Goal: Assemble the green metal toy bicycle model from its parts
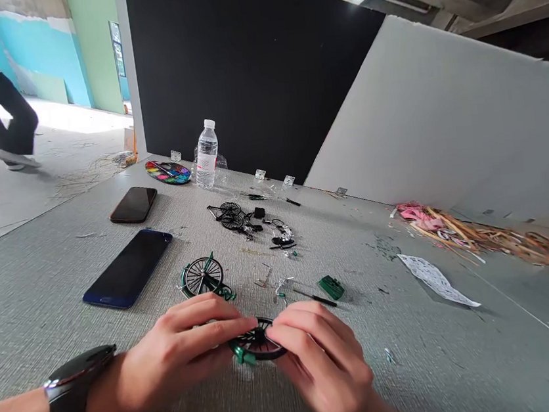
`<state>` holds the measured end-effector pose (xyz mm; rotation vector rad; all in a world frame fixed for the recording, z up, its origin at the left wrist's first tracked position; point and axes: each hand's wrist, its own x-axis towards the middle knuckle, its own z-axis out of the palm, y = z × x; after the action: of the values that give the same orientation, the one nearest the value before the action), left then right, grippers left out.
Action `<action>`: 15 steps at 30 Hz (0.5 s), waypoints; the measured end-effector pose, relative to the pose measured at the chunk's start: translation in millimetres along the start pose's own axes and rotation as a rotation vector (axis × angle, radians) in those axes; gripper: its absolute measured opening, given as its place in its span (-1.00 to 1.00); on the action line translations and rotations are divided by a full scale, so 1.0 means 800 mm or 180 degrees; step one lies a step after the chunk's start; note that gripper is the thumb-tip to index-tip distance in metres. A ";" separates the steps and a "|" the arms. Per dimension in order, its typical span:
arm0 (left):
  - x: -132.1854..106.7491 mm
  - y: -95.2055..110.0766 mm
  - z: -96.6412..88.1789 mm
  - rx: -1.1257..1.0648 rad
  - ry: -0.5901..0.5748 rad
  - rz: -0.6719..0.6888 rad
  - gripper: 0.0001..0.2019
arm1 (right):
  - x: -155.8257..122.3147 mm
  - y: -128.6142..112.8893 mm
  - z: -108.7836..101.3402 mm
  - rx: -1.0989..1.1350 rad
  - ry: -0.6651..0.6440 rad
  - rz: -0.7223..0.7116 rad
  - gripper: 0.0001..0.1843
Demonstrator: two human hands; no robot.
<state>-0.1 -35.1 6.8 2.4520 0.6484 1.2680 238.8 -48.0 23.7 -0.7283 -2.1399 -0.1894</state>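
Along the near edge of the grey table [421, 361], a black watch [73, 401] sat on the left wrist. Left hand [182, 352] and right hand [322, 359] pinched a miniature spoked wheel [265, 342] between their fingers, a green fork piece [243, 354] attached. A second green-forked wheel [204, 275] lay just beyond the left hand; a green plastic part [332, 287] lay beyond the right.

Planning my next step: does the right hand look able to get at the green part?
Probably yes: the right hand is close to the green part, and nothing lies between them. But it holds the model bicycle wheel, so it would likely let go first.
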 end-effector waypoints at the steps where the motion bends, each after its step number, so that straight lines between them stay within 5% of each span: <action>1: -0.001 0.000 0.000 0.0008 -0.0006 0.0008 -0.72 | 0.001 0.000 0.000 0.0092 0.0000 0.0060 -0.81; 8: -0.003 -0.002 0.005 -0.0124 -0.0033 -0.0075 -0.63 | 0.000 -0.001 0.003 0.0258 0.0025 0.0117 -0.81; 15: 0.003 -0.004 -0.004 -0.0877 -0.0334 -0.0649 -0.62 | -0.001 0.004 -0.002 0.0330 -0.0069 -0.0001 -0.78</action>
<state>-2.5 -30.9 8.6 2.1521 0.6310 1.0647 242.6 -46.5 23.8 -0.6725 -2.1532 -0.0704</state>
